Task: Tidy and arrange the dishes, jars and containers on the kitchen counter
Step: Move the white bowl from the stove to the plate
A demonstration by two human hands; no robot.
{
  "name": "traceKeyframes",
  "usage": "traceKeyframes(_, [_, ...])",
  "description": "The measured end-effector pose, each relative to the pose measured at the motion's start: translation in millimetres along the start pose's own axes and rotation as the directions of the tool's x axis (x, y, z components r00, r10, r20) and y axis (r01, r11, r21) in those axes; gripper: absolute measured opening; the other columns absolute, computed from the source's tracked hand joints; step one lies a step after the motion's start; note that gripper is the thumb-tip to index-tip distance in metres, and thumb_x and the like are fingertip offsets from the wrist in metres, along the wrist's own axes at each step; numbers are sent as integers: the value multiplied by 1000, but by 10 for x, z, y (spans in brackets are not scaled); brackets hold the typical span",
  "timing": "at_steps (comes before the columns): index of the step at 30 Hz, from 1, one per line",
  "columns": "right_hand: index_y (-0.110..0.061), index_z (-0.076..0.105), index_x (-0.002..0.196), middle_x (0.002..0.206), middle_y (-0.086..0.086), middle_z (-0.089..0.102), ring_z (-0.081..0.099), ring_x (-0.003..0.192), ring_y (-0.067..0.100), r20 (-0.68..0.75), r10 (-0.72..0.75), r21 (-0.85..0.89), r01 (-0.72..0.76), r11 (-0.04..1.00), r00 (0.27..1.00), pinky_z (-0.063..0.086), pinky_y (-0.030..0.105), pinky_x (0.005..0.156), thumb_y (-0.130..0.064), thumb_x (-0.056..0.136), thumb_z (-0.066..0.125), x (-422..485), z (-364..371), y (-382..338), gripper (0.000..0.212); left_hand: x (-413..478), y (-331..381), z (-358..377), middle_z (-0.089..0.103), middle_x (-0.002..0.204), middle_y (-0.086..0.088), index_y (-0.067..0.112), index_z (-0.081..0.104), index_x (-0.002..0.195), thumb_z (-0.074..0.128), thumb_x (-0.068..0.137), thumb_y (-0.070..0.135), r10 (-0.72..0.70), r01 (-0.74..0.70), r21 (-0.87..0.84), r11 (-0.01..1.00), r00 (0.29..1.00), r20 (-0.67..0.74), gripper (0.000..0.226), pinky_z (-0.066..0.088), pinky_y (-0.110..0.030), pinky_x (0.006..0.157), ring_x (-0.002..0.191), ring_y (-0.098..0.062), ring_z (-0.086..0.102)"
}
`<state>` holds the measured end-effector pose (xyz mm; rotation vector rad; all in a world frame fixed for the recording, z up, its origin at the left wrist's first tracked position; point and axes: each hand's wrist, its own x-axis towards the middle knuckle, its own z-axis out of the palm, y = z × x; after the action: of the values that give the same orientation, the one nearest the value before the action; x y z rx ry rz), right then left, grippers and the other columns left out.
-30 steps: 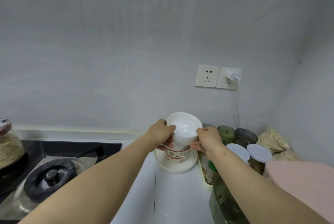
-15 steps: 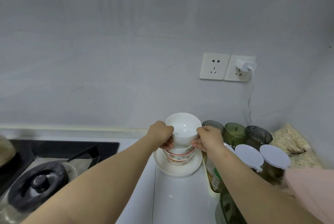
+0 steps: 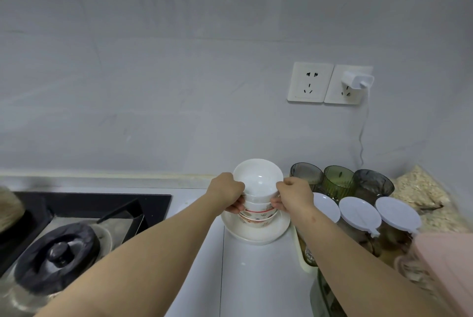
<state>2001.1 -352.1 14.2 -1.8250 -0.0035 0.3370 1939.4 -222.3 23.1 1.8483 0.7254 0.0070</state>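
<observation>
Bowls (image 3: 258,188) sit nested on plate (image 3: 256,234) at the back of counter (image 3: 256,281), left hand (image 3: 226,192) and right hand (image 3: 294,195) gripping opposite sides of the upper ones, probably to steady the stack clear of jars (image 3: 358,212) just beside.

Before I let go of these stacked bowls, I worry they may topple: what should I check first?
1. Left hand grips stack of ceramic bowls at its side: ok.
2. Right hand grips the opposite side: ok.
3. Plain white top bowl nested in the one beneath: ok.
4. Lowest red-patterned bowl seated flat on round white plate: cannot tell.
5. Stack near the plate's middle: ok.
6. Gap between right hand and smoky grey ribbed tumbler: cannot tell.
</observation>
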Motion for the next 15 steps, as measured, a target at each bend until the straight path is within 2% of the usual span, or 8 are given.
traceKeyframes(3, [-2,54,106,67,10,51,53,53,17,23,25,16,-25,1000,999,50,22,44,-4,92,46,-27,2,-30,17,-25,-24,1,59,69,-11,0,47,115,39,90,9,5,-5,-7,1000,1000,2,28,55,-31,52,47,-18,56])
traceKeyframes(5, [-11,45,107,75,9,49,47,54,17,3,13,0,-13,1000,1000,44,23,41,-10,92,47,-52,18,-68,15,-58,-18,-25,60,82,-13,8,35,135,42,91,14,22,-22,-19,1000,999,-27,45,54,-30,51,50,-19,55])
traceKeyframes(7, [-14,43,101,78,6,46,40,56,16,-33,-41,-11,41,999,999,33,24,47,-13,89,48,-94,62,-127,13,-100,-1,-84,57,93,-14,15,22,145,44,91,15,52,-54,-29,998,996,-71,58,53,-29,52,53,-19,54])
traceKeyframes(9, [-18,44,92,73,3,43,39,57,16,-26,-74,15,74,997,997,28,24,49,-14,88,49,-208,133,-226,7,-159,15,-180,55,95,-12,16,23,145,45,91,15,85,-91,-48,995,989,-119,58,53,-29,55,57,-18,53])
traceKeyframes(13, [-15,47,109,86,8,49,44,58,16,83,-88,30,85,996,993,33,23,47,-15,92,46,-534,325,-440,17,-313,-10,-482,55,99,-11,15,39,136,45,93,16,154,-166,-45,985,968,-199,43,53,-27,56,61,-16,55])
traceKeyframes(15, [-12,48,98,78,5,47,41,54,17,120,-114,51,109,993,986,32,21,45,-10,91,45,-735,476,-515,8,-403,-99,-716,55,92,-8,14,45,130,45,92,14,183,-196,-33,980,955,-234,38,52,-26,55,59,-15,56])
